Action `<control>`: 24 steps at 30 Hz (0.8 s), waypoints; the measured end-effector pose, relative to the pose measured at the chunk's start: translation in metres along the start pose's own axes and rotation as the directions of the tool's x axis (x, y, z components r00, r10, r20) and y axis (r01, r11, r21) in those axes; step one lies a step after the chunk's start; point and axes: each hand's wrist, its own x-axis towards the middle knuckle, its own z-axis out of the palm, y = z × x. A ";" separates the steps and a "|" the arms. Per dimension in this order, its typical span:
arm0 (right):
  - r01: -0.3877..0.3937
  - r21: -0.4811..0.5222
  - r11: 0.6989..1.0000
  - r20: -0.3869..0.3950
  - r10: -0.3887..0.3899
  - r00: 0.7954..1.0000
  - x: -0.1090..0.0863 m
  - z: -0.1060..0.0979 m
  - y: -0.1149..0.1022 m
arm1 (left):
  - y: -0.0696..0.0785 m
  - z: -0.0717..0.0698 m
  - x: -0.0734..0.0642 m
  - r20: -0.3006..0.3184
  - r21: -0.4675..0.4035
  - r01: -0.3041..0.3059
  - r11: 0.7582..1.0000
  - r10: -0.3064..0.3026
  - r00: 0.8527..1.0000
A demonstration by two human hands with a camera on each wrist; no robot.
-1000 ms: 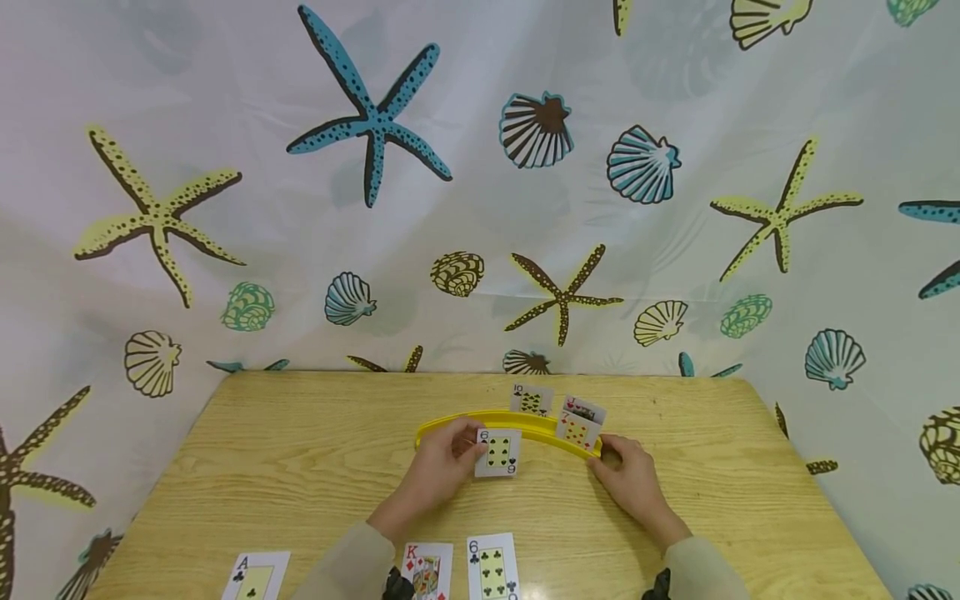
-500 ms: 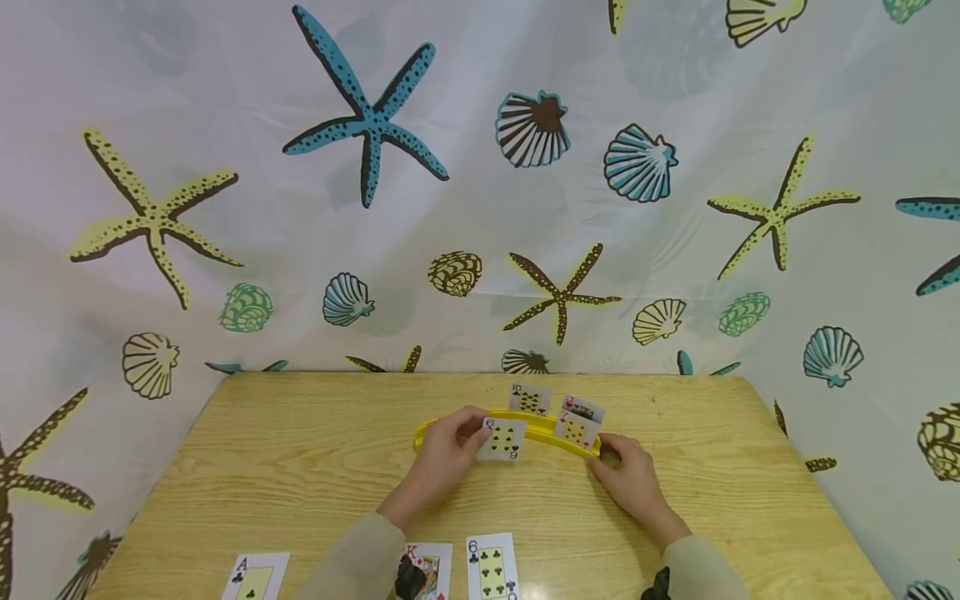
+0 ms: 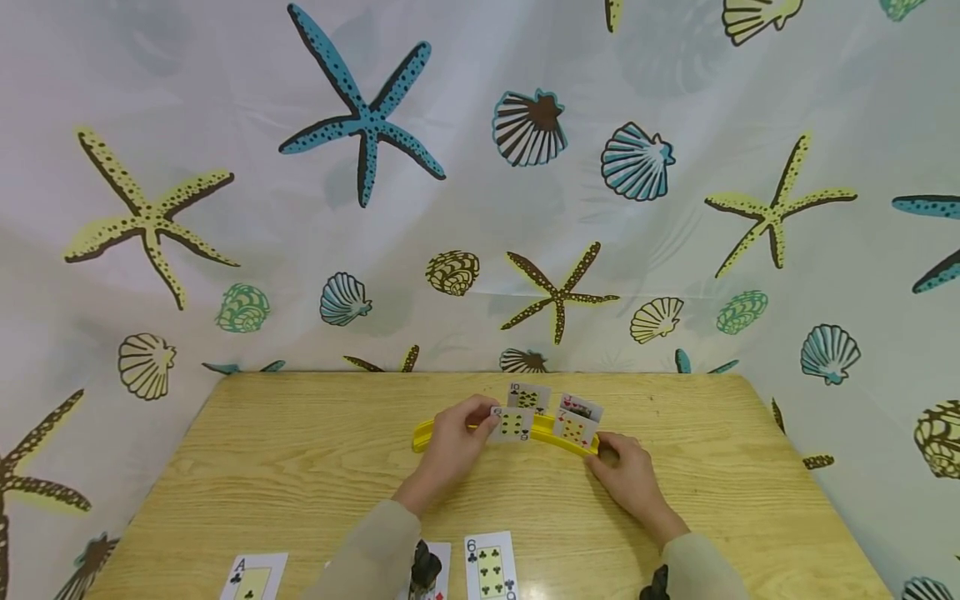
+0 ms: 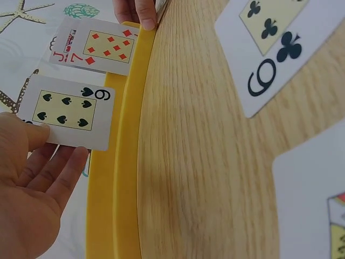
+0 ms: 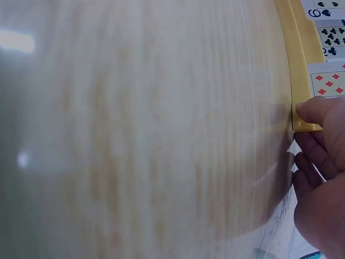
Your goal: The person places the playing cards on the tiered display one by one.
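My left hand [image 3: 455, 437] pinches a six of spades [image 4: 67, 112] by its left edge, thumb in front and fingers behind. The card stands upright over the yellow curved card holder [image 3: 422, 435]; whether its lower edge touches the slot I cannot tell. At the holder's right end, my right hand [image 3: 626, 468] grips it between thumb and fingers. Beside that hand, a seven of diamonds [image 3: 575, 427] stands in the front slot, with a jack [image 3: 581, 406] behind it. A ten of clubs [image 3: 528, 395] stands farther back, partly covered by the six of spades.
On the wooden table [image 3: 300, 467] lie an ace of clubs [image 3: 253, 577] at front left and a six of clubs [image 3: 491, 567] nearer the middle. A face card [image 3: 438, 567] is partly hidden by my left sleeve. A patterned cloth [image 3: 480, 167] hangs behind the table.
My left hand has moved forward and slightly right with the six of spades, from in front of the holder to over it. The right hand stays at the holder's end.
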 end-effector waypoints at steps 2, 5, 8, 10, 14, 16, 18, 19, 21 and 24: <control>0.000 -0.002 1.000 0.001 0.000 1.000 0.000 0.000 0.000 | -0.001 0.002 0.001 -0.005 0.001 -0.001 1.000 0.001 1.000; 0.000 -0.002 1.000 0.000 0.000 1.000 0.000 0.000 -0.001 | -0.001 0.003 0.003 -0.012 -0.003 0.008 1.000 -0.008 1.000; 0.002 0.001 1.000 0.001 -0.002 1.000 0.000 -0.001 -0.001 | -0.001 0.005 0.004 -0.015 -0.012 0.006 1.000 -0.006 1.000; 0.007 0.000 1.000 0.000 -0.007 1.000 0.000 -0.001 -0.001 | -0.001 0.006 0.005 -0.015 -0.015 0.008 1.000 -0.008 1.000; 0.011 -0.007 1.000 -0.002 -0.011 1.000 0.000 -0.001 -0.001 | 0.000 0.009 0.008 -0.009 -0.026 0.029 0.999 -0.029 1.000; 0.009 -0.007 1.000 -0.002 -0.009 1.000 -0.001 -0.001 -0.002 | 0.000 0.011 0.009 -0.006 -0.032 0.037 0.999 -0.038 0.999; 0.006 -0.007 1.000 -0.001 -0.006 1.000 -0.001 -0.001 -0.002 | -0.001 0.012 0.010 -0.002 -0.036 0.042 0.998 -0.042 0.999; 0.006 -0.007 1.000 0.000 -0.006 1.000 -0.001 -0.001 -0.003 | 0.000 0.012 0.011 0.000 -0.041 0.043 0.998 -0.043 0.999; 0.005 -0.007 1.000 -0.001 -0.005 1.000 -0.002 -0.001 -0.003 | -0.001 0.013 0.012 0.003 -0.051 0.042 0.998 -0.042 0.999; 0.005 -0.008 1.000 -0.001 -0.005 1.000 -0.001 -0.001 -0.003 | -0.001 0.014 0.014 0.006 -0.056 0.018 0.998 -0.017 1.000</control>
